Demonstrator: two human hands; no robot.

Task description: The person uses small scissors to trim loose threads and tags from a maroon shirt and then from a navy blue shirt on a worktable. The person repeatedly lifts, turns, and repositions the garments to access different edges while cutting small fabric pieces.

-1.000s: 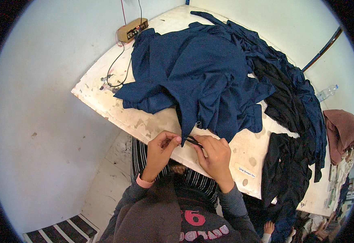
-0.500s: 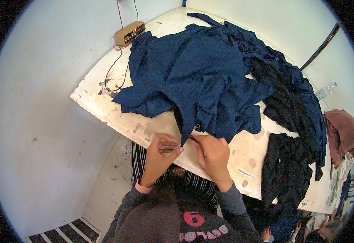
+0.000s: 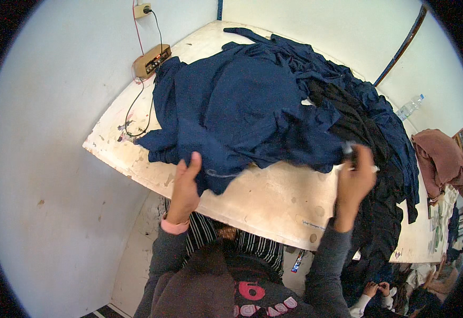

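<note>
A navy blue garment (image 3: pixel 242 95) lies spread and rumpled over the table. My left hand (image 3: pixel 185 188) is at its near left edge, the thumb on top of the cloth and the fingers partly hidden by it. A pale thread-like curve (image 3: pixel 223 174) shows on the cloth just right of that hand. My right hand (image 3: pixel 356 177) is raised at the garment's right end, smeared by motion. Its closed fingers hold a small dark tool (image 3: pixel 350 152) with a pale tip, whose exact kind is blurred.
Black garments (image 3: pixel 379 212) hang over the table's right side. A brown box with a cable (image 3: pixel 152 61) stands at the back left by the wall. A plastic bottle (image 3: pixel 410 107) and brown cloth (image 3: pixel 440 159) lie far right. Another person's hands (image 3: pixel 375 289) show at the lower right.
My hands have moved apart: the right swung right and away from me with the small tool, the left shifted slightly left. The garment's near edge has been shifted and refolded. The view has turned somewhat.
</note>
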